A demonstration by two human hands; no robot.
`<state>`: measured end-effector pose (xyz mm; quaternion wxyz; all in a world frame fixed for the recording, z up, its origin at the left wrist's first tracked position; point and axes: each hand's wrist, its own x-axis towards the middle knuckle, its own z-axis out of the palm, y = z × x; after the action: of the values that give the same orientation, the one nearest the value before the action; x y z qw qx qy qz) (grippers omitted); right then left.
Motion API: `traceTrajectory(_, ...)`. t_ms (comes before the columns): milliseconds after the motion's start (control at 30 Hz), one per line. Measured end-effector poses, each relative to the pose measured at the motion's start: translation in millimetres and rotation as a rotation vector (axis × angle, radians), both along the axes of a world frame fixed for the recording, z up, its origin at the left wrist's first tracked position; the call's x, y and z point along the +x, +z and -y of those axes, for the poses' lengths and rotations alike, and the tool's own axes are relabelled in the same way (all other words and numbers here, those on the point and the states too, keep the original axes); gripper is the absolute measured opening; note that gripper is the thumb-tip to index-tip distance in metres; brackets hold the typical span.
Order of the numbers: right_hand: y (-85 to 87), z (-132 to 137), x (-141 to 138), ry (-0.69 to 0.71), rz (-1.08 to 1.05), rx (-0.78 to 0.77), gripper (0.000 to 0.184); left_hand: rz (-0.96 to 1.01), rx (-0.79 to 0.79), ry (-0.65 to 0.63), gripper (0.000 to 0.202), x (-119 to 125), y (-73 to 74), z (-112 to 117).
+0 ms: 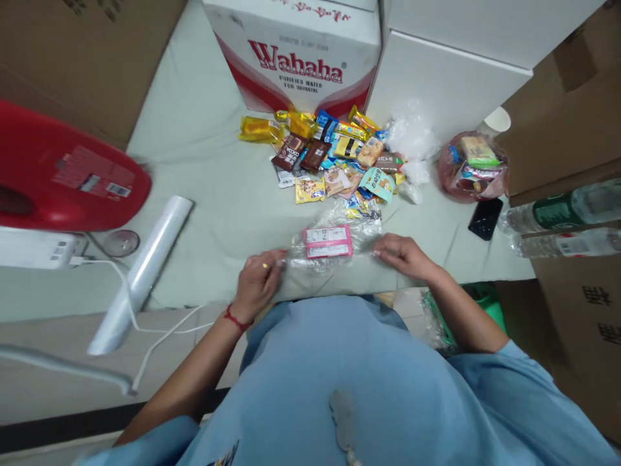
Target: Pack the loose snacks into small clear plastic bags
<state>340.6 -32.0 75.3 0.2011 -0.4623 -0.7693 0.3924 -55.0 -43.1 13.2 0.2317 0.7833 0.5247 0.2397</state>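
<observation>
A sheet of clear plastic film lies crinkled at the table's front edge, and I cannot tell if it is a flat sheet or a bag. On it, or inside it, rests a small pink packet with white labels. My left hand pinches the film's left edge between thumb and fingers. Opposite, my right hand pinches the right edge, so the packet sits between both hands. Just beyond the film spreads a pile of wrapped snacks in brown, yellow, blue and white wrappers.
A Wahaha water carton and white boxes stand behind the snacks. To the right are a pink bowl of snacks, a phone and plastic bottles. A film roll, white cable and red container lie left.
</observation>
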Motion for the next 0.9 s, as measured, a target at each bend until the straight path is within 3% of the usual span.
traceTrajectory(133, -2.9, -42, -2, -0.127, 0.077, -0.090, 0.039, -0.007, -0.048, 0.186, 0.040, 17, 5.2, -27)
traceTrajectory(267, -14.7, -64, -8, -0.184, 0.289, -0.134, 0.026, 0.007, -0.054, 0.315, 0.039, 29, 0.4, -41)
traceTrajectory(367, -5.6, -63, -19, -0.291, 0.524, 0.085, 0.024, -0.022, -0.030, 0.409, 0.035, 35, -4.9, -43)
traceTrajectory(433, 5.1, -58, -34, -0.343, 0.559, 0.284, 0.029, -0.025, -0.016, 0.449, 0.035, 38, -8.4, -44)
traceTrajectory(500, 11.3, -52, -57, -0.234, 0.476, 0.366, 0.034, -0.012, -0.013, 0.471, 0.035, 39, -11.5, -46)
traceTrajectory(633, -0.3, -49, -104, 0.126, 0.390, 0.223, 0.036, 0.070, -0.025, 0.539, 0.029, 31, -11.9, -55)
traceTrajectory(800, -20.5, -56, -121, 0.098, 0.434, 0.144, 0.039, 0.126, 0.145, 0.637, 0.025, 17, 11.8, -42)
traceTrajectory(900, -22.0, -56, -120, 0.085, 0.419, 0.143, 0.039, 0.019, 0.233, 0.431, 0.023, 30, 29.7, -22)
